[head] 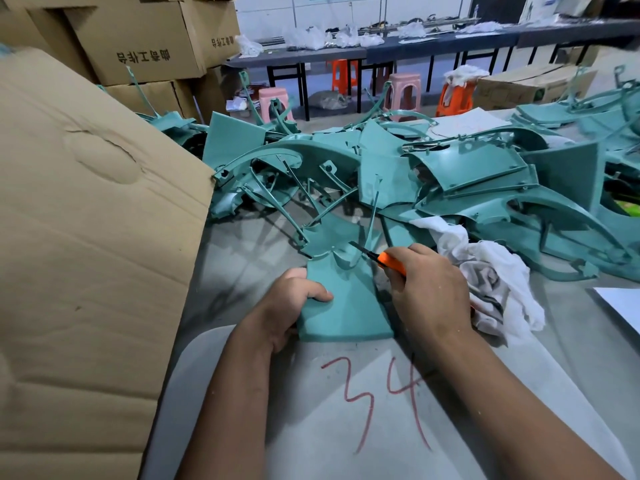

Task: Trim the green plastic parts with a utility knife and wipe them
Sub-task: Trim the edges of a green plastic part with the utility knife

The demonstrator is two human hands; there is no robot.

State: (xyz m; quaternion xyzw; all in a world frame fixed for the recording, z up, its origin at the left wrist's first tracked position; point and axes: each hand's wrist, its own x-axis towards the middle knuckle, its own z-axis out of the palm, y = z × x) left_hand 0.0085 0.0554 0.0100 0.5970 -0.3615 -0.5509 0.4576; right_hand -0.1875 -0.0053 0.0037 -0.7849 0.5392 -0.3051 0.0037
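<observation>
My left hand [290, 299] pinches the green part [341, 303] at the table's [242, 258] near edge to steady it, while my right hand [427, 289] grips the utility knife [379, 257], blade angled onto the sprue for trimming.

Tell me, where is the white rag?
In the head view, the white rag lies crumpled on the table just right of the right hand, in front of the pile of green parts.
</observation>
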